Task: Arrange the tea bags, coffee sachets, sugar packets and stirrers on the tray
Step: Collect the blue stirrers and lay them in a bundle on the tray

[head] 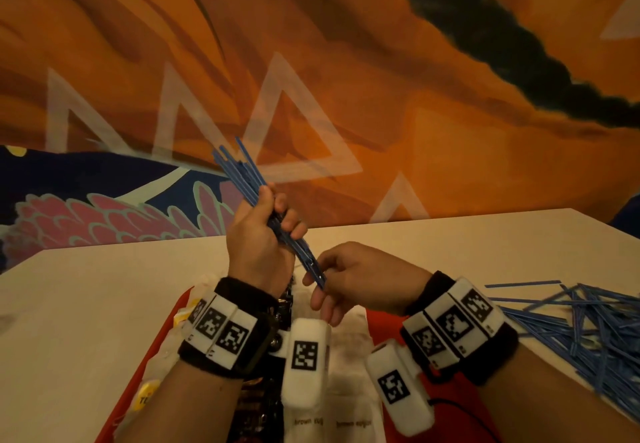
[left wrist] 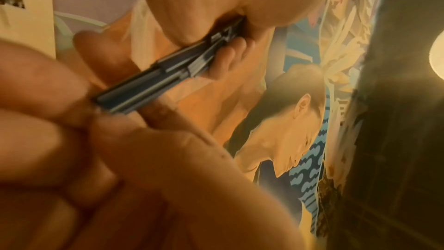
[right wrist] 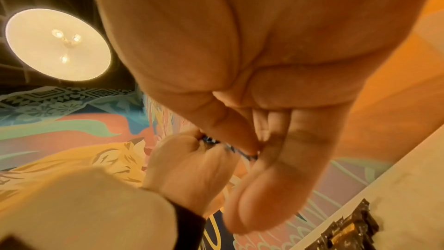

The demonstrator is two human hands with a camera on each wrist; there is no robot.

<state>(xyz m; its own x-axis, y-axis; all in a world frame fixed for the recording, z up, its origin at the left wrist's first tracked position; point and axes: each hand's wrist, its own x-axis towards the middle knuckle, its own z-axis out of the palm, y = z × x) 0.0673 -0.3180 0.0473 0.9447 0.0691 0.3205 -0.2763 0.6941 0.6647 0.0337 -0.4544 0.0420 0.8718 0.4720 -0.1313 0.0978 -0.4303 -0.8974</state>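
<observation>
Head view looks down; wrist views close, sharing stirrers (head: 273, 221).

The tray (head: 464, 404) sits on the counter (head: 86, 304) at the near edge, under both wrists. On it, sugar packets (head: 349, 408) lie in the middle, with coffee sachets (head: 254, 404) just to their left. A loose heap of stirrers (head: 568, 325) lies on the counter right of the tray. Above the tray, the left hand (head: 258, 234) holds a bundle of stirrers (head: 242, 172) tilted up and away; the right hand (head: 360, 276) meets its lower end.
</observation>
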